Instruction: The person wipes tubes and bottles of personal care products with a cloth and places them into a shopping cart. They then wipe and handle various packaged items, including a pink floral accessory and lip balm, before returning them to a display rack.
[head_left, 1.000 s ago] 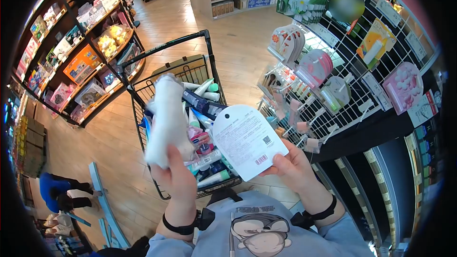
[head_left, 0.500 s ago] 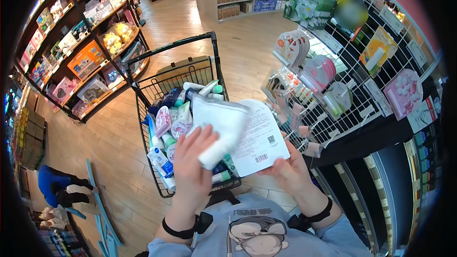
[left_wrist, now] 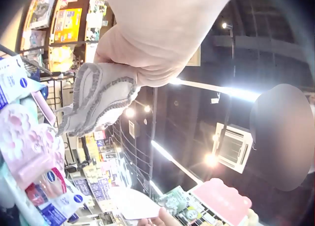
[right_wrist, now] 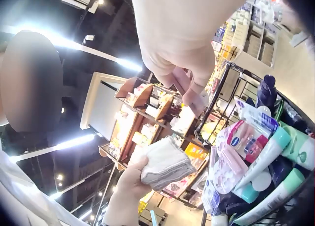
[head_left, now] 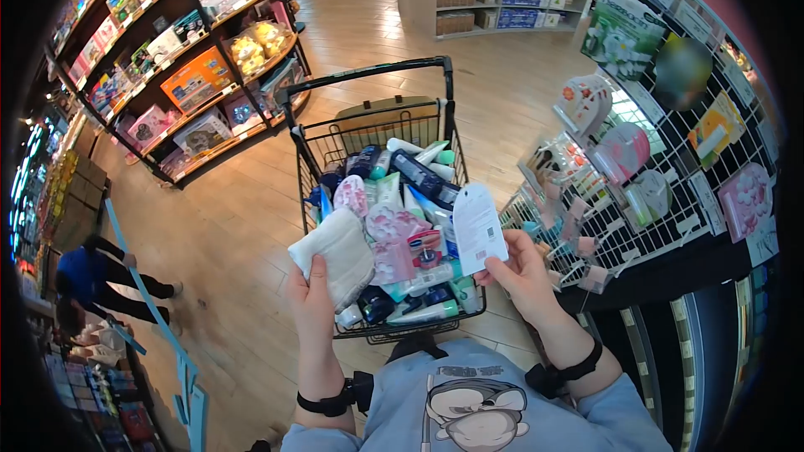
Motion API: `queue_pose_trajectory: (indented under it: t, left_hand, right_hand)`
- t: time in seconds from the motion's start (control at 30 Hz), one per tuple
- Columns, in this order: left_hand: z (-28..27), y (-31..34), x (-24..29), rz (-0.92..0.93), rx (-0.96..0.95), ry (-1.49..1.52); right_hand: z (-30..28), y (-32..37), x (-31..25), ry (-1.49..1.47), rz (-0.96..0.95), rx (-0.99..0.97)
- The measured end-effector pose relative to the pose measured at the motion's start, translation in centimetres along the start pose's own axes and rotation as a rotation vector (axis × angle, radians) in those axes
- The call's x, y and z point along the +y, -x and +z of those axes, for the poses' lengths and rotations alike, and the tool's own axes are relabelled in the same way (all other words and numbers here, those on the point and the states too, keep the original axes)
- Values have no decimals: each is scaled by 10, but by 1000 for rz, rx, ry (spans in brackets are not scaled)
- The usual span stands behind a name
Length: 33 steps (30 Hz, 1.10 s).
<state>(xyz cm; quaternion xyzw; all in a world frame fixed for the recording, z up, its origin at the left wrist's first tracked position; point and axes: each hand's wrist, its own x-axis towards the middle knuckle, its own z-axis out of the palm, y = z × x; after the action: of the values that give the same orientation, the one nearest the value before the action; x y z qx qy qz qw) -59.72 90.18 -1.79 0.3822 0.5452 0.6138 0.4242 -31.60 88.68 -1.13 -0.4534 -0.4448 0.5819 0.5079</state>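
Note:
A folded white cloth [head_left: 335, 251] with stitched grey edges [left_wrist: 106, 100] is held in my left hand [head_left: 311, 301], thumb on top, over the near left side of the cart. My right hand [head_left: 521, 272] pinches the lower edge of a white hang card [head_left: 479, 230], printed with small text and a barcode. Below and between both hands is a black wire shopping cart [head_left: 450, 84] heaped with goods. Among them are a pink flower-patterned pack [head_left: 392, 222], a red-and-clear blister pack [head_left: 425, 247] and a white tube with a green cap [head_left: 427, 312].
A wire rack [head_left: 678, 218] with hanging card packs stands close on the right. Display shelves [head_left: 172, 59] rise at the far left. A person in a blue top [head_left: 81, 272] bends near light-blue strips [head_left: 149, 285] on the left. Wooden floor [head_left: 222, 226] surrounds the cart.
My left hand swung the cloth across toward the card, then back left, where it is now folded smaller. The card turned and moved slightly away. The view shifted left.

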Motion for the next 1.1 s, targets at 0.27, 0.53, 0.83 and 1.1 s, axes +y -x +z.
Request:
queue_pose_trajectory:
  t: [0.27,0.53,0.83,1.1]
  left_hand:
    - [-59,-12,-19,-70,58,78]
    - [-77,-26,-21,-95,-19,25]
    - [-27,-50,-23,-180,-202,171]
    - [109,-51,-23,-224,-680,125]
  right_hand:
    - [46,-70,41,546,-191,-52]
    - [71,-134,74,1007,-412,-19]
    - [48,-84,35,1028,-482,127]
    - [-27,27,-40,903,-437,671]
